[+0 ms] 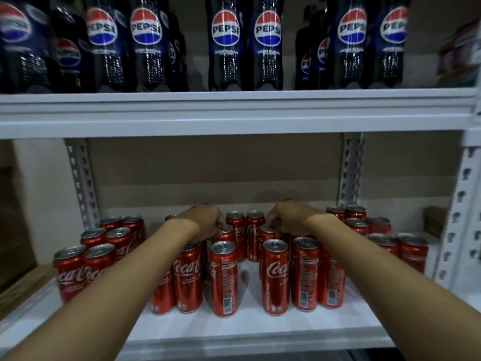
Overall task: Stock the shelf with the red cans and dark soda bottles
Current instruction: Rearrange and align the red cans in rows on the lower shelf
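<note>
Bare lane of lower shelf (pixel 250 327) between two red can clusters (pixel 223 277).

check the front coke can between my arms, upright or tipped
Upright: the front can stands on its base on the lower shelf, silver top up.

The dark soda bottles (pixel 225 43) on the upper shelf (pixel 234 110) carry a round "PEPSI" logo with "ZERO SUGAR" under it (the small print is blurred), and the red cans (pixel 188 277) below show "Coca-Cola" script, one also "Coke" and "RECYCLE ME".
</note>
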